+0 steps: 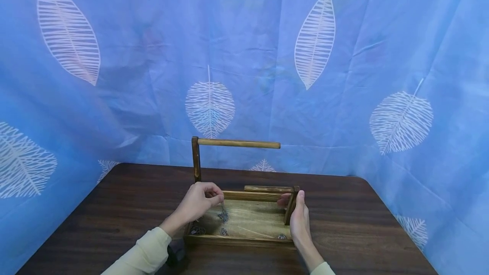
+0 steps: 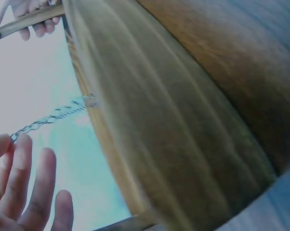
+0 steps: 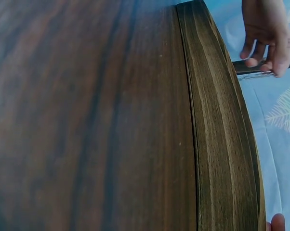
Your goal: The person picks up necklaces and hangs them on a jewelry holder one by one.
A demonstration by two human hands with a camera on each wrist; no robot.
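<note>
A wooden jewelry stand [image 1: 252,220] has a shallow tray base, a tall bar [image 1: 238,143] at the left and a lower bar [image 1: 267,189] at the right. Over the tray's left part, my left hand [image 1: 200,200] pinches a thin silver chain [image 2: 51,118] between thumb and index finger; its other fingers spread loosely in the left wrist view. The chain hangs down towards the tray. My right hand [image 1: 301,220] grips the stand's short right post [image 1: 290,209], thumb outside and fingertips behind it. Small silver heaps, apparently chains, lie in the tray: two at the left [image 1: 197,229], one at the right [image 1: 282,237].
The stand is on a dark brown wooden table [image 1: 344,224]. Partly behind the left sleeve is a dark object [image 1: 175,253], its kind unclear. A blue curtain [image 1: 244,54] with white leaf prints hangs behind the table and along its sides.
</note>
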